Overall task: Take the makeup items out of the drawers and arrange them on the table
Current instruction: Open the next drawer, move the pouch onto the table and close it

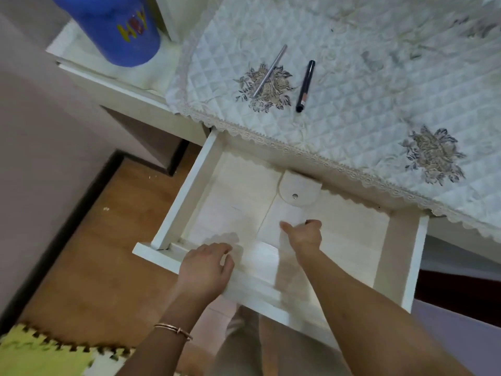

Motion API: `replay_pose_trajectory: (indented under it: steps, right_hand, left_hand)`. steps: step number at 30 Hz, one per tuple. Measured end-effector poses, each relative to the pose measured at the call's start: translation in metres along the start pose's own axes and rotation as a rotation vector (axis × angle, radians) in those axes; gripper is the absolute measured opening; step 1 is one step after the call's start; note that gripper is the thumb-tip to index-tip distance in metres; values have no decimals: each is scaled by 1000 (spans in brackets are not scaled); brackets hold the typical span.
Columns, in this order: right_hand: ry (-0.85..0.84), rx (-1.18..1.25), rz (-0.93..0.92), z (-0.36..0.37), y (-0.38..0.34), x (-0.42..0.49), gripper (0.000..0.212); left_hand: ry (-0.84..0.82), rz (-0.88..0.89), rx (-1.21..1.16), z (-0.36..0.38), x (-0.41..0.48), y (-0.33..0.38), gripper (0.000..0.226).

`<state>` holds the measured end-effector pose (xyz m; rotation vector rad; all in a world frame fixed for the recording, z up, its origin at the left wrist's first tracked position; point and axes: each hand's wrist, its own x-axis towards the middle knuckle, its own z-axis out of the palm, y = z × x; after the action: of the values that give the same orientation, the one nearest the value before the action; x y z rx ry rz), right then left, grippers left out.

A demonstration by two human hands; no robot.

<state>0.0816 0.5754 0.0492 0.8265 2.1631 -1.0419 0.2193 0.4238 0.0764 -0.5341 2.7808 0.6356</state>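
Observation:
The white drawer [187, 185] stands pulled out below the table edge. My left hand [206, 270] rests on the drawer's front panel with its fingers curled over the top edge. My right hand [303, 237] is inside the drawer, fist closed around a small dark item whose tip [307, 221] just shows; most of it is hidden. A white pouch with a snap button [299, 191] lies at the back of the drawer. On the quilted tablecloth [366, 104] lie a slim silver pencil [269, 70] and a black pencil [305, 85], side by side.
A blue tub with coloured letters [113, 28] stands on a white shelf at the upper left. Wooden floor [108, 253] lies left of the drawer, with a yellow foam mat [40, 354] at the bottom left. My legs are under the drawer front.

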Motion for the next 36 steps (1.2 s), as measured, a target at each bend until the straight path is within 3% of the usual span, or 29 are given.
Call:
replay_pose_trajectory:
  steps: [7, 11, 15, 17, 20, 24, 29, 33, 36]
  right_hand:
    - [-127, 18, -125, -19, -1, -21, 17]
    - [-279, -152, -384, -51, -1, -46, 14]
    - [-333, -58, -578, -80, -40, -57, 15]
    - [-270, 78, -627, -93, -72, -54, 13]
    - [-57, 181, -641, -110, -127, -35, 26]
    - [111, 311, -493, -121, -178, 9, 43]
    - [193, -39, -433, -121, -174, 36, 68]
    - [242, -317, -578, -116, -157, 40, 54]
    - [209, -366, -609, -115, -154, 43, 59]
  left_hand:
    - [-24, -60, 14, -1, 0, 5, 43]
    - [-26, -81, 40, -3, 1, 7, 43]
    - [-72, -100, 71, -3, -1, 7, 41]
    - [-75, -113, 77, -4, 0, 8, 37]
    - [-79, -130, 86, -4, 1, 11, 31]
    - [-106, -151, 93, -5, 3, 14, 31]
    - [-106, -156, 85, -8, 3, 16, 32]
    - [-97, -157, 83, -7, 3, 15, 32]
    - [-84, -146, 59, -7, 2, 15, 31]
